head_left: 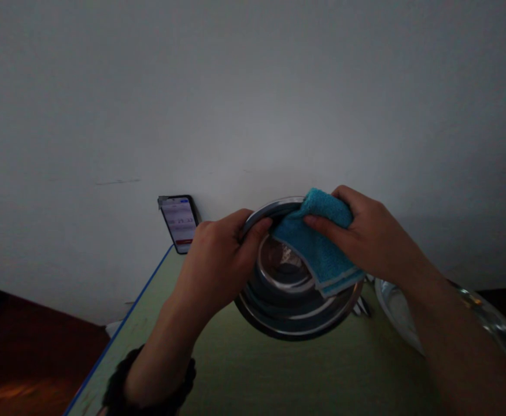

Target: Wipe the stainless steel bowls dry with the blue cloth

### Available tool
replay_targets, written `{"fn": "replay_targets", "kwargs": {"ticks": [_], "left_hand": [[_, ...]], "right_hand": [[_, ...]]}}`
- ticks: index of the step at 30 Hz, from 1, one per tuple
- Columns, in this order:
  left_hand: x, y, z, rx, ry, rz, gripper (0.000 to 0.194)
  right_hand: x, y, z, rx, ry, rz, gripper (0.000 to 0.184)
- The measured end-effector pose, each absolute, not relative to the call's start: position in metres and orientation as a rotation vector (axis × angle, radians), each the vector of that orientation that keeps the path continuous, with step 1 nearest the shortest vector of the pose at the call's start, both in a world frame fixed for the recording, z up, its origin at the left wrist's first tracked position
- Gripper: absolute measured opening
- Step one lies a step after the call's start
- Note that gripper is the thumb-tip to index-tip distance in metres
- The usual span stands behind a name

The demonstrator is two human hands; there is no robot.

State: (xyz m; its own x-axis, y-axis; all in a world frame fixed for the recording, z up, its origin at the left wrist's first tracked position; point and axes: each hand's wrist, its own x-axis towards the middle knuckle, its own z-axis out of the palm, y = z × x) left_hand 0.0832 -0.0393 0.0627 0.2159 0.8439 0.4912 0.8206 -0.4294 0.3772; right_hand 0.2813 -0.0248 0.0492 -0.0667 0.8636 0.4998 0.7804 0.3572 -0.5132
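Note:
A shiny steel bowl [298, 326] is held up over the table, tilted so its inside faces me. My left hand [224, 257] grips the bowl's upper left rim, thumb inside and fingers behind. A blue terry cloth [317, 245] with a pale striped edge drapes over the upper right rim and into the bowl. My right hand [365, 237] pinches this cloth against the rim, its thumb on the near side. Most fingers of both hands are hidden behind the bowl and cloth. My left wrist wears a dark fluffy band.
A phone [180, 224] with a lit timer screen leans on the wall at the table's back left corner. The green table [235, 375] has a blue edge. Metal utensils [362, 307] and a metal basin [398, 312] lie at right, partly behind my right arm.

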Motion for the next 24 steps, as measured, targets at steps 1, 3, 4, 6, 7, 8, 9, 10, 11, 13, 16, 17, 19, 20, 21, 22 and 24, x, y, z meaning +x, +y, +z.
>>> {"fn": "replay_targets", "kwargs": {"ticks": [1, 3, 4, 6, 7, 8, 9, 10, 11, 13, 16, 17, 19, 20, 21, 22, 24], "left_hand": [[0.0831, -0.0390, 0.0624, 2.412, 1.656, 1.017, 0.027], [0.0829, -0.0387, 0.0617, 2.387, 1.644, 1.012, 0.028], [0.0828, -0.0386, 0.0614, 2.374, 1.639, 1.011, 0.028], [0.0827, -0.0384, 0.0609, 2.351, 1.634, 1.010, 0.029], [0.0827, -0.0383, 0.0607, 2.343, 1.634, 1.011, 0.029], [0.0827, -0.0382, 0.0605, 2.337, 1.634, 1.014, 0.030], [0.0828, -0.0380, 0.0603, 2.333, 1.633, 1.019, 0.030], [0.0829, -0.0379, 0.0601, 2.332, 1.629, 1.023, 0.029], [0.0829, -0.0377, 0.0599, 2.331, 1.623, 1.029, 0.029], [0.0829, -0.0374, 0.0595, 2.332, 1.609, 1.043, 0.027], [0.0826, -0.0375, 0.0587, 2.333, 1.592, 1.064, 0.025], [0.0825, -0.0376, 0.0585, 2.332, 1.588, 1.071, 0.025], [0.0826, -0.0379, 0.0584, 2.328, 1.585, 1.078, 0.025], [0.0827, -0.0381, 0.0585, 2.326, 1.586, 1.079, 0.025], [0.0829, -0.0384, 0.0587, 2.325, 1.590, 1.079, 0.025], [0.0831, -0.0387, 0.0590, 2.326, 1.594, 1.081, 0.025], [0.0837, -0.0395, 0.0598, 2.332, 1.599, 1.082, 0.023]], "right_hand": [[0.2811, -0.0247, 0.0491, -1.440, -1.845, 0.138, 0.032], [0.2805, -0.0248, 0.0493, -1.444, -1.815, 0.128, 0.034], [0.2802, -0.0249, 0.0495, -1.446, -1.797, 0.122, 0.035], [0.2797, -0.0250, 0.0499, -1.446, -1.763, 0.118, 0.036], [0.2795, -0.0250, 0.0500, -1.443, -1.749, 0.116, 0.036], [0.2793, -0.0250, 0.0501, -1.439, -1.739, 0.114, 0.036], [0.2792, -0.0250, 0.0500, -1.434, -1.732, 0.113, 0.037], [0.2792, -0.0249, 0.0499, -1.429, -1.726, 0.112, 0.037], [0.2792, -0.0249, 0.0498, -1.423, -1.723, 0.112, 0.037], [0.2796, -0.0252, 0.0496, -1.409, -1.722, 0.111, 0.037], [0.2804, -0.0266, 0.0497, -1.390, -1.729, 0.119, 0.036], [0.2806, -0.0271, 0.0499, -1.386, -1.732, 0.122, 0.036], [0.2808, -0.0280, 0.0502, -1.381, -1.737, 0.123, 0.035], [0.2807, -0.0282, 0.0503, -1.379, -1.739, 0.120, 0.035], [0.2806, -0.0283, 0.0504, -1.375, -1.741, 0.115, 0.034], [0.2805, -0.0283, 0.0505, -1.371, -1.742, 0.110, 0.034], [0.2802, -0.0281, 0.0507, -1.363, -1.744, 0.106, 0.034]]}}
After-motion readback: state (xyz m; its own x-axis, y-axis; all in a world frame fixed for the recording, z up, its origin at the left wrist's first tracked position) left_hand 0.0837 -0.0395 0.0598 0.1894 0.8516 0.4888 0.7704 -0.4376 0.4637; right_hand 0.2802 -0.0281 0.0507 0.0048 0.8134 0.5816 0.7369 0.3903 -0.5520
